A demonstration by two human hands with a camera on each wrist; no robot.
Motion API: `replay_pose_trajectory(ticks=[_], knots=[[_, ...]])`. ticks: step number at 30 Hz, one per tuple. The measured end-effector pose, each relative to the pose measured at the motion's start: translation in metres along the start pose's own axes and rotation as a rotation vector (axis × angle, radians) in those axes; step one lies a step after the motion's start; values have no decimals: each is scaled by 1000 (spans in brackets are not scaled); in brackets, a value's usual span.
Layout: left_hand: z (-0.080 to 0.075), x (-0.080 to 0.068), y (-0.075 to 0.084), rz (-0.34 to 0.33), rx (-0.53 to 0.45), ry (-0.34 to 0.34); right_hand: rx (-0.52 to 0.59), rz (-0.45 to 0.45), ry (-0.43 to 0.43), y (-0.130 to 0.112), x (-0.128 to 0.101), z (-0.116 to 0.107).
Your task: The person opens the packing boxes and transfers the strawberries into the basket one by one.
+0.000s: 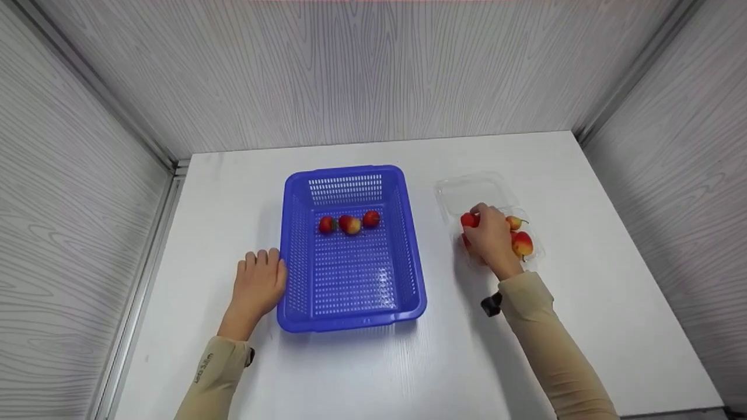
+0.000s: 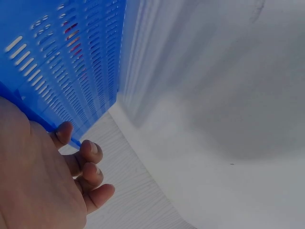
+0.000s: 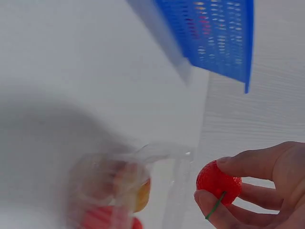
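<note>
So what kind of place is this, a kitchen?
More likely a staged recording booth: plain grey panel walls box in a bare white table, holding only a blue basket and a clear fruit box.

Basket at frame centre, tray to its right.
Three fruits lie in the basket (image 1: pixel 350 251); the clamshell tray (image 1: pixel 473 189) sits right of it on the worktop (image 1: pixel 583 303), holding more fruit (image 1: pixel 523 242).

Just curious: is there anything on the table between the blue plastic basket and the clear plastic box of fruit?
Nothing: the head view shows bare white table between blue perforated plastic basket and clear plastic box.
</note>
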State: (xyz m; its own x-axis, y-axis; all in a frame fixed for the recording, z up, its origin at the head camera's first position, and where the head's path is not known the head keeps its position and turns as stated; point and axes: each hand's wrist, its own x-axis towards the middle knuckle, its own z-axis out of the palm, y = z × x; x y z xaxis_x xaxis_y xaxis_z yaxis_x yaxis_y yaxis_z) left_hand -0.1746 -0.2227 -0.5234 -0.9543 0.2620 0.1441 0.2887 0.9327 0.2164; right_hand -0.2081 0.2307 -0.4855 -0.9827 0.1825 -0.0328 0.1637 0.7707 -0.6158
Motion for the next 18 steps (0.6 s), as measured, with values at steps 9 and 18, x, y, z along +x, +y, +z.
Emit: replay_pose_trajectory(ticks=[9, 18], knots=[[2, 1, 0, 7, -2, 7, 130, -148, 60, -43, -6, 0], [2, 1, -1, -1, -4, 1, 173, -286, 66, -94, -4, 26]])
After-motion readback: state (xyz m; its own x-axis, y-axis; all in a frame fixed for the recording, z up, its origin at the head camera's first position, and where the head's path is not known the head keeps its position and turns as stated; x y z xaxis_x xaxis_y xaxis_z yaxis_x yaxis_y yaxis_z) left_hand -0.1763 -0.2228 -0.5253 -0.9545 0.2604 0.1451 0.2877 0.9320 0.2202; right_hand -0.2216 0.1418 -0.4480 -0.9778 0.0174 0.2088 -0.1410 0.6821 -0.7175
